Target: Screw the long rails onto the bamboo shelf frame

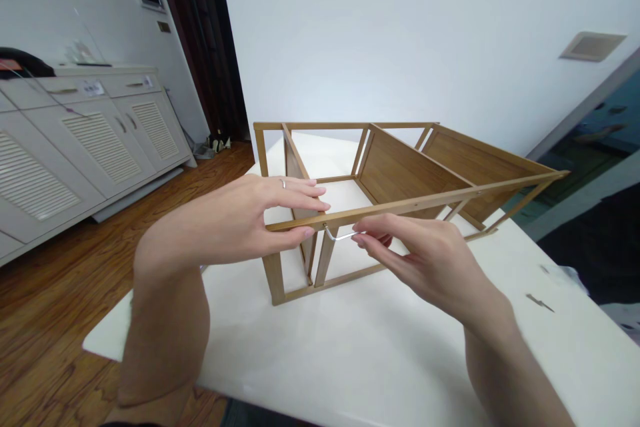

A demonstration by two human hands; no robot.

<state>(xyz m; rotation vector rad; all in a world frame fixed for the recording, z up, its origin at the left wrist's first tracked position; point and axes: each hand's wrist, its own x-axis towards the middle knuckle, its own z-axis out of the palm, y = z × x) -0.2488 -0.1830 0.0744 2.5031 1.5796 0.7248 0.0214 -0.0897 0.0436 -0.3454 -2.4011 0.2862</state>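
Observation:
A wooden shelf unit [415,205] lies on its side on the white table, its shelf boards standing on edge. My left hand [260,217] grips the near upper rail close to its left end, thumb on the front face and fingers over the top. Between the thumb and fingers of my right hand [415,247] is the long arm of a silver hex key [343,237]. Its short bent end meets a screw [325,225] in the rail, just right of my left fingertips. How deep the screw sits, I cannot tell.
The white table [350,347] reaches close to a white wall. A small flat metal piece [540,303] and a clear plastic bag [570,277] lie at the table's right. A white cabinet [90,133] stands at the left on the wooden floor [45,307].

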